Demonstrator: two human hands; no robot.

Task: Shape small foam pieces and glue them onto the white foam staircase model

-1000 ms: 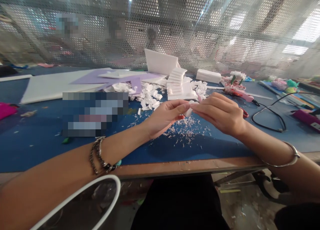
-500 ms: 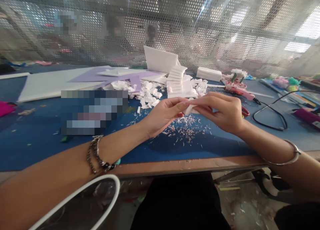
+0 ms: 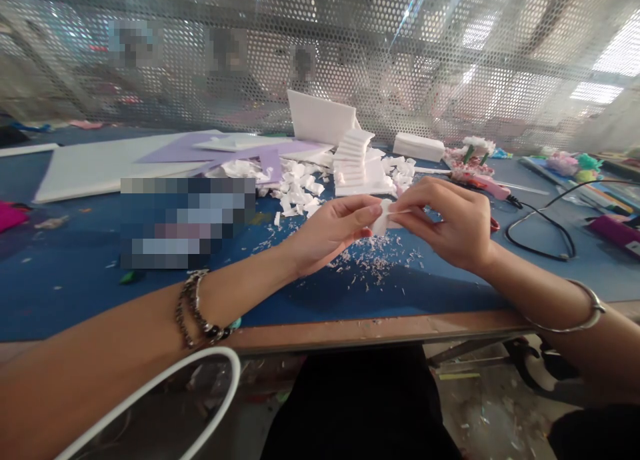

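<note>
Head view: nearside of white stack (image 3: 352, 159), left hand (image 3: 336, 232) pinches small white piece (image 3: 381, 225), right hand (image 3: 449, 221) pinching its edge; seemingly trimming; next likely needs steadiness.

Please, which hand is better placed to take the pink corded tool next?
Probably the right hand: the pink corded tool lies just beyond it, while the left hand is farther away. Both hands pinch the small white piece, so the right must first release it.

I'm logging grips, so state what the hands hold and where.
A small white piece: the left hand pinches its left side; the right hand touches its right edge, its grip unclear.
</note>
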